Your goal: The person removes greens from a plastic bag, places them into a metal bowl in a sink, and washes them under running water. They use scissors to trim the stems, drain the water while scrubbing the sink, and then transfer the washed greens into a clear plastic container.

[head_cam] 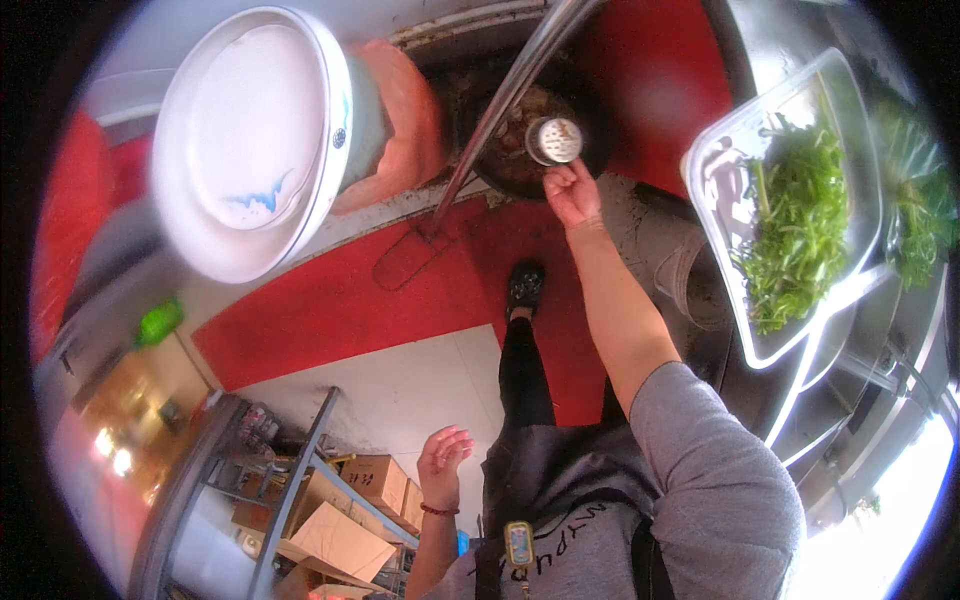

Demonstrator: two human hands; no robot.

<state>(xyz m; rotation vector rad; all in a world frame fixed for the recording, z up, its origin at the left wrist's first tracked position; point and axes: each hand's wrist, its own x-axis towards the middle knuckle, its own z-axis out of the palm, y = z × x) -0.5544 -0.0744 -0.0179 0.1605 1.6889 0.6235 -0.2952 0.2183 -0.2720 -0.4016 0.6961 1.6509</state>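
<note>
My right hand (574, 193) is stretched forward, with its fingers on a small round container (559, 140) that has a pale, perforated-looking top. Its far side and contents are hidden. Beneath it is a dark, round pan-like vessel (504, 159) with brownish pieces in it; the gap between the two cannot be judged. Close to my waist, my left hand (444, 456) is raised and loosely curled, holding nothing. A beaded bracelet (439, 510) circles that wrist.
A shiny metal pole (510, 94) slants across the vessel. At left looms a white basin (251, 120) with blue decoration; at right, a clear plastic tub (724, 247) holds chopped greens (799, 217). A bucket (684, 281) stands below. Cardboard boxes (375, 480) sit by a metal rack (289, 499).
</note>
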